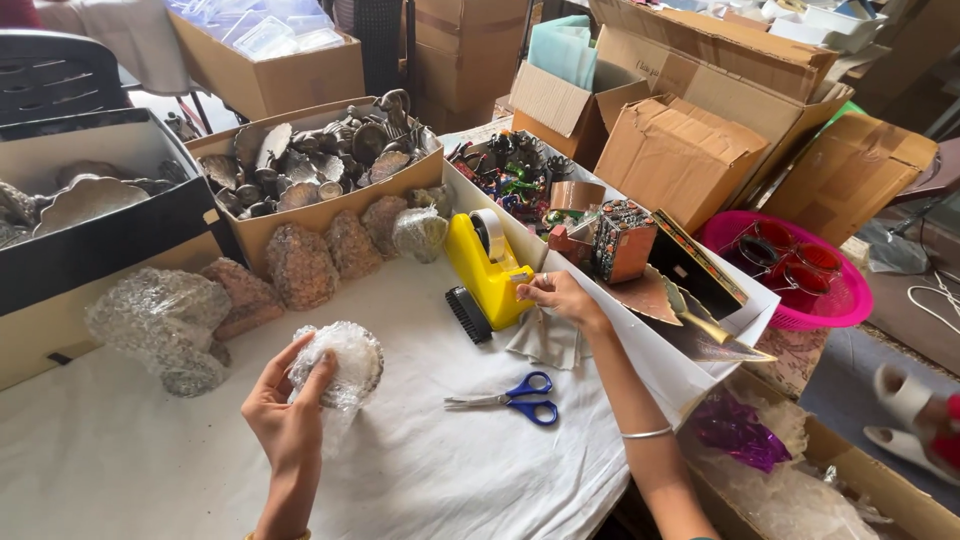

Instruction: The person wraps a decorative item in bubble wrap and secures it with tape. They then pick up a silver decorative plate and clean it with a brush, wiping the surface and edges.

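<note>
My left hand grips a round item wrapped in bubble wrap, held just above the white-covered table. My right hand reaches to the yellow tape dispenser, its fingers pinched at the dispenser's front end where the tape comes off. Blue-handled scissors lie on the cloth between my two forearms. A silver bangle sits on my right forearm.
Several bubble-wrapped pieces line a cardboard box of dark metal shell-shaped dishes. A larger wrapped bundle lies at left beside a black box. A white tray of ornaments, a pink basket and cardboard boxes stand at right.
</note>
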